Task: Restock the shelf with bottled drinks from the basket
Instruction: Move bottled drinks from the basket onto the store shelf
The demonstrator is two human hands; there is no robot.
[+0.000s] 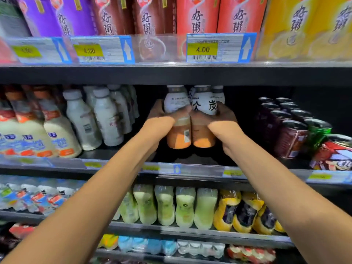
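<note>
Your left hand [163, 115] grips the left bottle [179, 134], your right hand [215, 116] the right bottle [202, 134] (both upright, touching); the shelf [190, 157] runs on toward 12 o'clock.

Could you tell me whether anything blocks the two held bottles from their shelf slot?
Nothing visible does: the left hand and right hand hold the two bottles in the dark gap, clear of the white bottles and cans beside it.

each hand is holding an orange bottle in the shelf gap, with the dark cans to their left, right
No. In the head view the dark cans stand to the right of the orange bottles, not the left. The left hand and right hand each hold one.
</note>
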